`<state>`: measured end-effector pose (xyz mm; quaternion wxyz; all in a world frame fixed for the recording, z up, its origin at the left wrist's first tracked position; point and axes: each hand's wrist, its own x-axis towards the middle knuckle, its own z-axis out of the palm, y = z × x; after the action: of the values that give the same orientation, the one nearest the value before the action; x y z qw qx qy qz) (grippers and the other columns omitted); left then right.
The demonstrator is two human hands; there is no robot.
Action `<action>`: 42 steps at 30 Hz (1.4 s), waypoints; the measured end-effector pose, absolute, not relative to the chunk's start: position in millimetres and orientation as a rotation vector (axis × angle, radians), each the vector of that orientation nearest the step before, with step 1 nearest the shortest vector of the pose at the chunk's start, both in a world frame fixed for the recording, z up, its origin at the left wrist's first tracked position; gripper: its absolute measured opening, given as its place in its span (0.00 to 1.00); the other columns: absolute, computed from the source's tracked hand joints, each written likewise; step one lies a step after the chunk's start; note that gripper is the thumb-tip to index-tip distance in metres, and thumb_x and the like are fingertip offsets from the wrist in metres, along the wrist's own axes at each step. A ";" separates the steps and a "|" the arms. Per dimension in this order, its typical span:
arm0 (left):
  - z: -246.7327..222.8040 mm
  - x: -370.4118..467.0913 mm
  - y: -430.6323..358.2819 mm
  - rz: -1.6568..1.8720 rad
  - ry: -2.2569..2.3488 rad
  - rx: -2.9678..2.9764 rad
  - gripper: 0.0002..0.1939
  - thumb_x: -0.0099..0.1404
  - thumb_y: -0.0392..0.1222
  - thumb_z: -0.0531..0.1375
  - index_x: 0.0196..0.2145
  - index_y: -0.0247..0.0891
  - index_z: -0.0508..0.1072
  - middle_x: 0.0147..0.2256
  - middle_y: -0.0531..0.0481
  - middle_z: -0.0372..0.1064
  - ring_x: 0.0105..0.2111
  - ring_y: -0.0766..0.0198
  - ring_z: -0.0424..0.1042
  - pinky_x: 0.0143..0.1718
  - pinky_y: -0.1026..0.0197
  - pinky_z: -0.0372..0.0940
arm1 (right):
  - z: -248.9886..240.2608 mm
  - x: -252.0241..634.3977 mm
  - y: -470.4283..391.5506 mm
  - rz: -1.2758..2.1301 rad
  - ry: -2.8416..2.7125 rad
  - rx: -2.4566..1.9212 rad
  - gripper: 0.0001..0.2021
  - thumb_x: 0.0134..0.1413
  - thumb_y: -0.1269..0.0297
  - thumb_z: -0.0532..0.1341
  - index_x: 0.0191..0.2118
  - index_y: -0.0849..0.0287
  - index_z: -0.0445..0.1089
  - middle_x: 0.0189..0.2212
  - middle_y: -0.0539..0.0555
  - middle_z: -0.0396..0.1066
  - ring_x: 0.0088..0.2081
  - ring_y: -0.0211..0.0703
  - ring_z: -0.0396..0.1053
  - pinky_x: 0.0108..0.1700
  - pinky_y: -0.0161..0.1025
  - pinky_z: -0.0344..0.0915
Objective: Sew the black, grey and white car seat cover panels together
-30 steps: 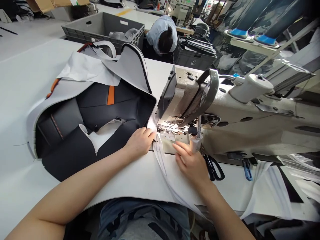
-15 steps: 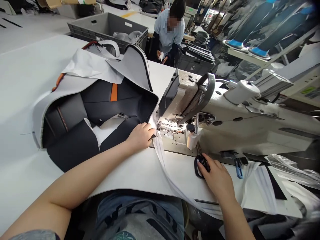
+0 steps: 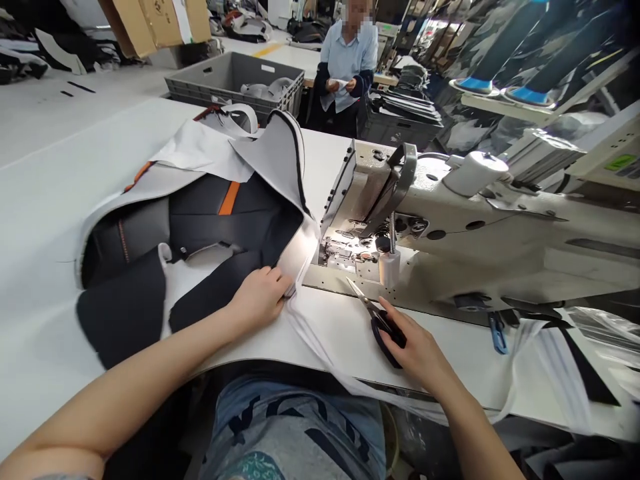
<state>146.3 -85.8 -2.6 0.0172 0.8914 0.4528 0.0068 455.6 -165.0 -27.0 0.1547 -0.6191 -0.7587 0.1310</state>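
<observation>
My left hand is closed on the edge of a black and grey fabric cover, beside the sewing machine's needle area. A white strip runs from near my left fingers over the table's front edge toward the right. In my right hand are black-handled scissors, their blades pointing up and left over the machine's plate. The cover lies left of the sewing machine, its dark inner side up, with an orange tab on it.
A grey crate stands beyond the cover. Across the table a person holds something white. A blue tool and white strips lie at the right. Thread cones sit on the machine.
My left hand and the cover's edge have moved left, away from the needle area. The scissors have come left, and their blades now show clearly. The view has shifted.
</observation>
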 end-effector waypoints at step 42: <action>21.4 130.8 -54.2 0.645 0.882 2.340 0.04 0.60 0.37 0.62 0.29 0.40 0.78 0.51 0.47 0.66 0.55 0.54 0.59 0.57 0.48 0.57 | -11.0 350.9 -121.5 0.154 -2.717 -1.405 0.18 0.53 0.67 0.63 0.51 0.55 0.68 0.30 0.53 0.66 0.31 0.44 0.65 0.31 0.36 0.60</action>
<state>130.8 -54.2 21.4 0.2761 0.8709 0.3282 0.2401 350.9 -121.5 -11.0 0.0394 -0.4585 -0.8864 0.0503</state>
